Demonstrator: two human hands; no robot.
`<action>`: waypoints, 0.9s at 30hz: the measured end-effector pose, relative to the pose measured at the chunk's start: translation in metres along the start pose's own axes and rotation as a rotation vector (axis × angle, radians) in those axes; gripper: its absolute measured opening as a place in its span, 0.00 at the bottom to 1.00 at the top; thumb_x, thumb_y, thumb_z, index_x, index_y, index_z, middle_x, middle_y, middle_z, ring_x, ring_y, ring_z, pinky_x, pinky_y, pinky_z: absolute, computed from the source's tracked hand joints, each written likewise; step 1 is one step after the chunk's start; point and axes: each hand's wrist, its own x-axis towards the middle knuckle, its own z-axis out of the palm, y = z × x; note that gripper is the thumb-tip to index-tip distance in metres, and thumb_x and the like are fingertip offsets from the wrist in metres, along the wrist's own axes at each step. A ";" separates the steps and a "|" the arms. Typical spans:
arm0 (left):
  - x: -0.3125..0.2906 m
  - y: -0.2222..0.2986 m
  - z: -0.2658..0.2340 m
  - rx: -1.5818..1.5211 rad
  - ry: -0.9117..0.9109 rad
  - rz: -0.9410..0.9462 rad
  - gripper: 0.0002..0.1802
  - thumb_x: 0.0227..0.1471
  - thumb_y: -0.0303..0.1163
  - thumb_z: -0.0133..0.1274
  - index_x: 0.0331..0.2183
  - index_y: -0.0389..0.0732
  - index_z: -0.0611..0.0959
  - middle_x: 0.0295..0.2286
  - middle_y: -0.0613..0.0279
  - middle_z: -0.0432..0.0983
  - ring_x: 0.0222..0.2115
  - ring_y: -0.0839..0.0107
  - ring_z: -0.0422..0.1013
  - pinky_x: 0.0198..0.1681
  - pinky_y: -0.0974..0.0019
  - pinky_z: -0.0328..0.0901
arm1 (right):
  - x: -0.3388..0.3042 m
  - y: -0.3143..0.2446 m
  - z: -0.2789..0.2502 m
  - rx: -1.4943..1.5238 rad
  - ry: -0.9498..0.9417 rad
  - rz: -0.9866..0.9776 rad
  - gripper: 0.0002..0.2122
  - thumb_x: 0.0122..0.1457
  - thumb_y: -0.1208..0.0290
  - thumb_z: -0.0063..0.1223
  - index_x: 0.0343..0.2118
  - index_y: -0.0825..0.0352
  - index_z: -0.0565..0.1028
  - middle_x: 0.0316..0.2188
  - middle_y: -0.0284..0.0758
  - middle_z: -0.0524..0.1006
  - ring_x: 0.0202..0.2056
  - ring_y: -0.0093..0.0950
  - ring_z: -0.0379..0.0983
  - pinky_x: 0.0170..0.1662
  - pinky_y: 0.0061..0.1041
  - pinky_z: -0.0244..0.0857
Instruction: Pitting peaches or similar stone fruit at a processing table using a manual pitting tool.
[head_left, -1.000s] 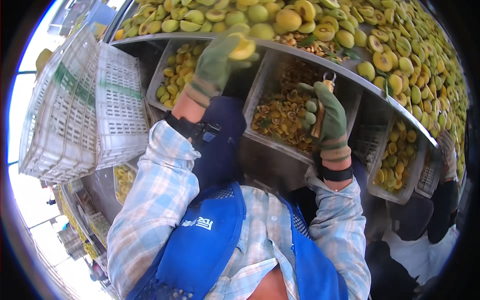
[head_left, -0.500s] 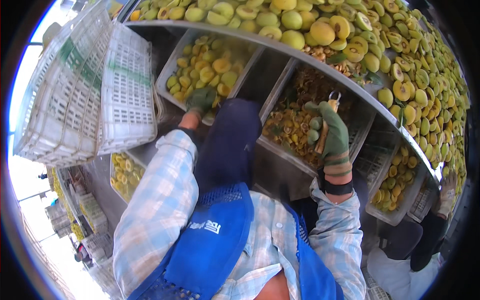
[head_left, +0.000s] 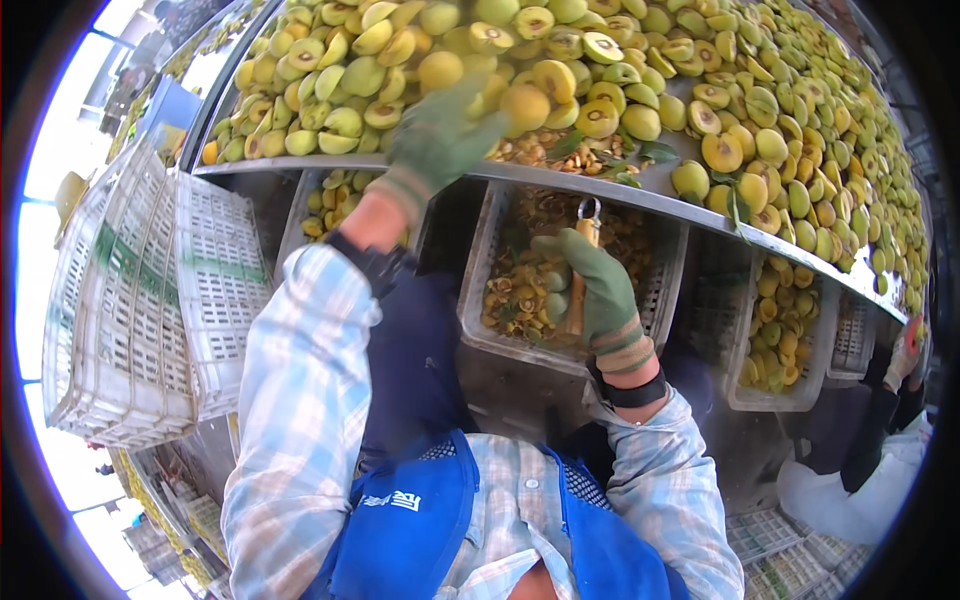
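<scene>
My left hand, in a green glove and blurred by motion, is over the near edge of the heap of halved yellow-green stone fruit. Its fingers look stretched out with the thumb apart, and I see nothing held in them. In my right hand, also gloved, is a pitting tool with a wooden handle and a metal loop pointing away from me. That hand is closed around the handle, above a crate of pits and scraps.
The steel table edge curves across in front. Below it stand a crate of fruit at left and another crate at right. White crates are stacked at far left. A co-worker's gloved hand is at far right.
My left hand has moved from the left fruit crate up and away to the heap on the table. The right hand keeps the tool above the scraps crate. The view has shifted.
</scene>
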 end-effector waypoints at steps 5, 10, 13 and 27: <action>0.044 0.006 0.075 0.265 -0.195 -0.138 0.40 0.44 0.57 0.57 0.51 0.38 0.72 0.43 0.43 0.74 0.44 0.51 0.71 0.49 0.57 0.64 | 0.000 -0.006 0.001 -0.006 0.004 -0.021 0.22 0.62 0.55 0.47 0.44 0.74 0.72 0.18 0.29 0.70 0.16 0.20 0.65 0.19 0.17 0.60; 0.022 -0.010 0.050 -0.107 -0.003 -0.004 0.37 0.49 0.56 0.53 0.51 0.37 0.72 0.41 0.45 0.76 0.34 0.59 0.75 0.37 0.63 0.70 | -0.010 -0.015 0.002 -0.024 -0.025 -0.071 0.21 0.62 0.57 0.49 0.44 0.73 0.72 0.18 0.28 0.70 0.16 0.20 0.66 0.19 0.18 0.59; 0.009 0.032 0.025 -1.351 -0.106 -0.729 0.36 0.56 0.57 0.40 0.49 0.33 0.74 0.36 0.45 0.78 0.21 0.67 0.74 0.15 0.76 0.63 | -0.015 -0.019 0.005 -0.100 -0.030 -0.113 0.18 0.60 0.61 0.52 0.43 0.73 0.72 0.17 0.30 0.71 0.14 0.20 0.66 0.17 0.19 0.60; -0.043 0.088 0.051 -1.449 -0.262 -0.571 0.33 0.63 0.49 0.31 0.50 0.26 0.71 0.41 0.43 0.75 0.41 0.59 0.73 0.51 0.61 0.67 | -0.014 -0.006 0.013 -0.290 0.145 -0.245 0.13 0.58 0.64 0.53 0.39 0.70 0.72 0.21 0.29 0.74 0.17 0.16 0.69 0.17 0.17 0.63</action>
